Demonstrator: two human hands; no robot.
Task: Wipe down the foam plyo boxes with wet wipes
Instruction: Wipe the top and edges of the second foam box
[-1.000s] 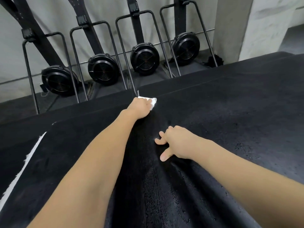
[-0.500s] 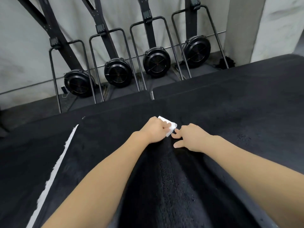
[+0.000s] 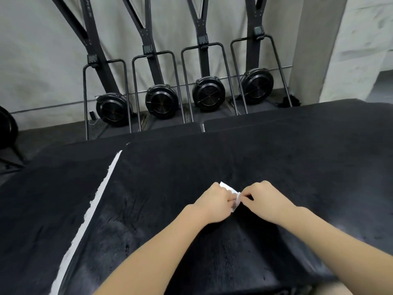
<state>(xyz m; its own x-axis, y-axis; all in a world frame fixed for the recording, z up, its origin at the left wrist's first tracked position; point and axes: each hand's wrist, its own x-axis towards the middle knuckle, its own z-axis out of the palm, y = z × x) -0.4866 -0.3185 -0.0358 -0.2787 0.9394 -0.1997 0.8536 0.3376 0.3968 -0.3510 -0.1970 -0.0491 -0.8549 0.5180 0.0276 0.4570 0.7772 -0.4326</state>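
The large black foam plyo box (image 3: 276,158) with a textured, damp-looking top fills the foreground, a ragged white strip (image 3: 89,211) running along its left edge, and four black fan-wheel exercise machines (image 3: 162,102) stand against the pale wall beyond. Both hands meet over the centre of the box top. The left hand (image 3: 214,202) and the right hand (image 3: 264,199), fingers curled, each pinch the small crumpled white wet wipe (image 3: 230,191) between them.
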